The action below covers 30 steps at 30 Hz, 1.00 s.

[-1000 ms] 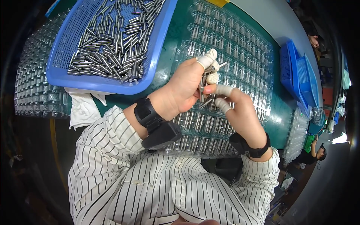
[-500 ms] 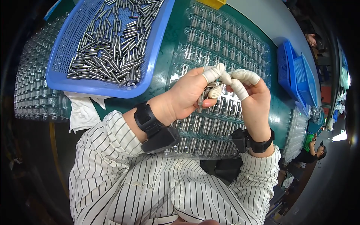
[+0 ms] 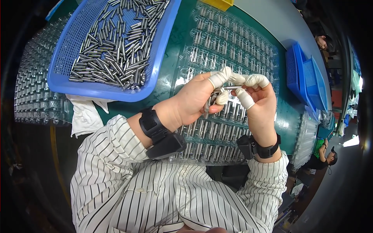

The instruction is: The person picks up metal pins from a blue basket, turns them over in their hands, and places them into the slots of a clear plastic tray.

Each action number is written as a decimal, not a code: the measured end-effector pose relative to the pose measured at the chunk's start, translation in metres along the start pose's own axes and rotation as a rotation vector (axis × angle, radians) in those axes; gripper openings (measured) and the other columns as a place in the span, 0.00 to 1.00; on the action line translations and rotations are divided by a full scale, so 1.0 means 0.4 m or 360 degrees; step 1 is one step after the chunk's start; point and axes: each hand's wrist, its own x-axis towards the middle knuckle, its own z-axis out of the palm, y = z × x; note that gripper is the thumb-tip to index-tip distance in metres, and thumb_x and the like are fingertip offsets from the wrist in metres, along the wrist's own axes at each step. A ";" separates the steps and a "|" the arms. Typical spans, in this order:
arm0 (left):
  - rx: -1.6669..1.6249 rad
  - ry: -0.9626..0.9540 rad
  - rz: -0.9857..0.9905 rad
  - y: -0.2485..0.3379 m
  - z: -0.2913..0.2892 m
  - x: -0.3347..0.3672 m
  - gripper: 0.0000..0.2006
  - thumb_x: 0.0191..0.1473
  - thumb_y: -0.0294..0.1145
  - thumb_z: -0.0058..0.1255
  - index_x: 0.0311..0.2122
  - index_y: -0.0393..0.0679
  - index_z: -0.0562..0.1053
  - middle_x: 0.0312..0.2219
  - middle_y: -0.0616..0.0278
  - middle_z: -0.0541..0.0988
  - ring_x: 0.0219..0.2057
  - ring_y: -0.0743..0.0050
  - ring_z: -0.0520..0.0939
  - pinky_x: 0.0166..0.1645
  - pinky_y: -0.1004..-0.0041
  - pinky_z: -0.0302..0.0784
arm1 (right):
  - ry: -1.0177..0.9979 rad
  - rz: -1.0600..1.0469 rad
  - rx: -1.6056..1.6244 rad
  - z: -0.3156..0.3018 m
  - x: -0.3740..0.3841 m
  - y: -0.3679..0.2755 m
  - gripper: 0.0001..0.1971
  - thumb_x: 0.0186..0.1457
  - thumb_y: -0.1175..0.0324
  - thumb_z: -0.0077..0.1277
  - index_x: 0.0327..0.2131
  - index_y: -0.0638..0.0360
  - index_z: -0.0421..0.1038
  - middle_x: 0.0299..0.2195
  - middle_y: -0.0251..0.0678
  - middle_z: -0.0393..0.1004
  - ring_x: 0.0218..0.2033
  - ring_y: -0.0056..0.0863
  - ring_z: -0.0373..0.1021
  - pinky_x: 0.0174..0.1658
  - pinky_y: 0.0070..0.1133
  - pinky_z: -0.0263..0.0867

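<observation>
My left hand (image 3: 198, 95) is closed around several short metal pins (image 3: 210, 101), their ends showing below its fingers. White finger cots cover the fingertips of both hands. One shiny metal pin (image 3: 232, 88) lies crosswise between the hands, and my right hand (image 3: 257, 95) pinches its right end between thumb and fingers. Beneath both hands is a clear plastic tray (image 3: 182, 160) with rows of slots; metal pins stand in its nearer rows and seem to fill the farther ones too.
A blue perforated basket (image 3: 149, 87) of loose metal pins stands at the left, on a white cloth (image 3: 86, 118). Stacked clear trays (image 3: 33, 85) lie farther left. Blue baskets (image 3: 307, 79) stand at the right, a yellow bin (image 3: 219, 4) at the back. Other people (image 3: 324, 155) are in the right background.
My right hand has shifted slightly left and its fingers have turned. The pin between the hands now shows plainly, lying crosswise. My left hand has barely moved.
</observation>
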 end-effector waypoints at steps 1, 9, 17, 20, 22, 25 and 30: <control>0.0005 -0.0022 0.0010 0.002 0.002 -0.002 0.22 0.62 0.47 0.29 0.46 0.39 0.68 0.15 0.68 0.65 0.11 0.86 0.59 0.16 0.85 0.56 | 0.0000 0.0000 -0.0001 0.001 -0.001 0.001 0.13 0.46 0.86 0.49 0.35 0.62 0.61 0.36 0.35 0.68 0.39 0.23 0.67 0.45 0.20 0.66; -0.0037 -0.0068 0.0057 0.006 -0.001 -0.008 0.22 0.62 0.46 0.28 0.51 0.41 0.65 0.14 0.70 0.64 0.11 0.87 0.58 0.17 0.85 0.56 | -0.0058 -0.0288 -0.0137 0.017 -0.012 0.001 0.15 0.43 0.90 0.47 0.31 0.60 0.60 0.32 0.34 0.66 0.38 0.22 0.65 0.44 0.21 0.65; -0.0004 0.0014 0.0036 0.003 0.004 -0.012 0.21 0.62 0.44 0.28 0.51 0.42 0.65 0.12 0.72 0.62 0.11 0.87 0.59 0.17 0.85 0.54 | -0.0167 -0.0577 -0.0321 -0.002 -0.023 0.004 0.16 0.42 0.91 0.47 0.30 0.59 0.59 0.31 0.34 0.66 0.36 0.23 0.65 0.41 0.20 0.63; -0.0004 0.0035 0.0037 -0.002 0.004 -0.010 0.20 0.62 0.44 0.29 0.51 0.42 0.65 0.12 0.72 0.62 0.11 0.87 0.59 0.17 0.85 0.53 | -0.0180 -0.0560 -0.0300 -0.010 -0.029 0.001 0.16 0.42 0.91 0.48 0.30 0.59 0.59 0.31 0.34 0.66 0.36 0.23 0.65 0.42 0.20 0.63; -0.0039 0.0052 0.0056 -0.007 0.001 -0.008 0.19 0.61 0.44 0.31 0.49 0.42 0.67 0.13 0.72 0.63 0.11 0.87 0.59 0.17 0.85 0.53 | -0.0135 -0.0518 -0.0270 -0.008 -0.033 0.000 0.15 0.43 0.91 0.47 0.31 0.59 0.60 0.31 0.34 0.66 0.36 0.23 0.65 0.42 0.19 0.63; -0.0074 0.0141 0.0119 -0.009 -0.008 -0.003 0.18 0.61 0.44 0.33 0.46 0.43 0.68 0.13 0.73 0.63 0.11 0.87 0.60 0.17 0.85 0.52 | -0.0051 -0.0433 -0.0204 -0.006 -0.038 -0.005 0.15 0.44 0.91 0.46 0.32 0.59 0.60 0.32 0.33 0.66 0.35 0.22 0.65 0.41 0.18 0.63; -0.0086 0.0363 0.0200 -0.009 -0.019 -0.002 0.17 0.60 0.44 0.35 0.43 0.44 0.70 0.13 0.73 0.63 0.12 0.87 0.61 0.17 0.85 0.52 | -0.0218 0.0068 -0.0728 -0.018 -0.033 0.008 0.13 0.46 0.86 0.48 0.34 0.60 0.63 0.33 0.31 0.68 0.34 0.21 0.66 0.40 0.16 0.64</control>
